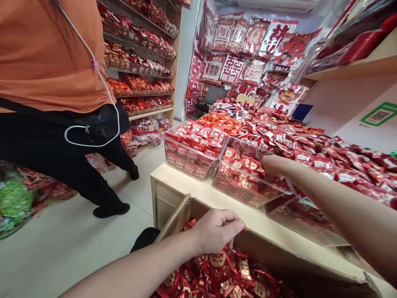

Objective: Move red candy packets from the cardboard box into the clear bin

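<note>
My left hand (220,229) hovers over an open cardboard box (273,252), its fingers curled in and the thumb pressed against them. Whatever it may hold is hidden. Beneath it, red wrapped candies (217,265) with gold print fill the box. My right hand (273,165) reaches down into a clear plastic bin (248,194) on the counter, and its fingers are out of sight behind the wrist and the bin's contents. Similar red packets (242,163) lie in that bin, mostly on its left side.
Another clear bin (189,159) of red packets stands to the left on the counter (167,178). Beyond spreads a heap of candies (288,136). A person in an orange top (52,62) stands at left, near stocked shelves (145,74). Bagged goods (15,198) lie on the floor.
</note>
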Available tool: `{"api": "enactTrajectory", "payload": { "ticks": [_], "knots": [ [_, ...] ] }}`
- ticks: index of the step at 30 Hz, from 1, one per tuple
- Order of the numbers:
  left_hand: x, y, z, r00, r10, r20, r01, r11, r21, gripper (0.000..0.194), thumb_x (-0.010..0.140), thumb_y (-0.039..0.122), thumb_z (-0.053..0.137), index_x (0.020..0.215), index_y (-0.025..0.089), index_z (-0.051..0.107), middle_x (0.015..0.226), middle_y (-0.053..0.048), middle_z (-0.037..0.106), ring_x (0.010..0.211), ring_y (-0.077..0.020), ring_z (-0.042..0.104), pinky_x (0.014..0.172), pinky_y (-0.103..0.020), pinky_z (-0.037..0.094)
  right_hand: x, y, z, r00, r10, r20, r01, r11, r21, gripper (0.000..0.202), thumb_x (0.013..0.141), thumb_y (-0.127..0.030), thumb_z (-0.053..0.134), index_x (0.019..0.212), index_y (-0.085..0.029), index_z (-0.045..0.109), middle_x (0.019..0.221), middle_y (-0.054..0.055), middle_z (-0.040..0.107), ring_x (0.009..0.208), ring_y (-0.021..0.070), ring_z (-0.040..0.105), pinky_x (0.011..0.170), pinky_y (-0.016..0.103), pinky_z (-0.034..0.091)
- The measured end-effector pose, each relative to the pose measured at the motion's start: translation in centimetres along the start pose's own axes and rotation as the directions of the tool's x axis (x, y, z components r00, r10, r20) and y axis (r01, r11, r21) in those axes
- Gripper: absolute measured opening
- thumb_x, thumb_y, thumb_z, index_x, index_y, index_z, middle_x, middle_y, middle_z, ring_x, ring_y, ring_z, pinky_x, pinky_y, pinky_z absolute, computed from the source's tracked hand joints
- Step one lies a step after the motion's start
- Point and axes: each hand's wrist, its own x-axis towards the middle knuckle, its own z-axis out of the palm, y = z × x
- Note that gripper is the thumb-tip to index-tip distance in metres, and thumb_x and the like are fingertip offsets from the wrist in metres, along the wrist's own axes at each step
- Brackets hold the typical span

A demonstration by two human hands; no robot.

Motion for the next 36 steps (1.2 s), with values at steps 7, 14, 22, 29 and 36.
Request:
{"api": "enactTrajectory", "payload": {
  "ticks": [7, 14, 22, 29, 36],
  "knots": [
    [0.5, 0.0, -0.7, 0.965, 0.083, -0.248, -0.084, 0.996, 0.004, 0.030, 0.081, 0.038, 0.039, 0.082, 0.013, 0.057, 0.045, 0.004, 0.043, 0.043, -0.0071, 0.040, 0.046, -0.018, 0.033, -6.4, -1.2, -2.8, 0.957, 0.047, -0.285, -0.046, 0.999, 0.009, 0.022, 0.074, -0.021, 0.044, 0.079, -0.017, 0.065, 0.076, 0.009, 0.066, 0.064, 0.0218, 0.059, 0.058, 0.030, 0.040],
    [0.8, -0.3, -0.4, 0.846, 0.213, -0.488, -0.143, 0.974, 0.177, 0.027, 0.081, 0.036, 0.041, 0.079, 0.014, 0.057, 0.064, 0.001, 0.053, 0.060, -0.0099, 0.046, 0.056, -0.020, 0.036, -16.0, -9.8, 2.0, 0.990, -0.119, -0.080, 0.137, 0.614, 0.777, 0.039, 0.071, -0.045, 0.053, 0.100, -0.018, 0.053, 0.068, 0.003, 0.061, 0.055, 0.0136, 0.053, 0.048, 0.023, 0.039],
    [0.8, -0.5, 0.9, 0.956, 0.118, -0.268, -0.141, 0.988, -0.068, 0.030, 0.076, 0.035, 0.051, 0.098, 0.015, 0.049, 0.068, 0.002, 0.051, 0.060, -0.0084, 0.048, 0.057, -0.020, 0.039, -16.2, -9.7, 5.3, 0.998, -0.057, 0.028, -0.020, 0.132, 0.991, 0.023, 0.074, -0.038, 0.051, 0.078, -0.016, 0.053, 0.061, -0.002, 0.054, 0.044, 0.0071, 0.047, 0.042, 0.020, 0.036],
    [1.4, -0.9, 0.5, 0.967, -0.009, -0.254, -0.090, 0.923, -0.375, 0.034, 0.066, 0.026, 0.064, 0.094, 0.014, 0.051, 0.075, -0.002, 0.059, 0.064, -0.0087, 0.054, 0.063, -0.023, 0.042, -15.9, -8.4, 5.4, 1.000, -0.009, 0.021, -0.021, -0.064, 0.998, 0.024, 0.070, -0.036, 0.057, 0.080, -0.014, 0.051, 0.056, -0.004, 0.052, 0.043, 0.0047, 0.047, 0.042, 0.018, 0.036],
    [1.4, -0.9, 0.5, 0.967, 0.020, -0.253, -0.098, 0.949, -0.299, 0.035, 0.066, 0.026, 0.064, 0.096, 0.014, 0.051, 0.069, -0.001, 0.061, 0.058, -0.0075, 0.054, 0.059, -0.021, 0.041, -15.8, -8.4, 6.2, 0.998, -0.058, 0.007, -0.010, -0.057, 0.998, 0.023, 0.071, -0.035, 0.057, 0.082, -0.016, 0.051, 0.069, -0.002, 0.055, 0.054, 0.0074, 0.051, 0.051, 0.022, 0.043]
  ]
}}
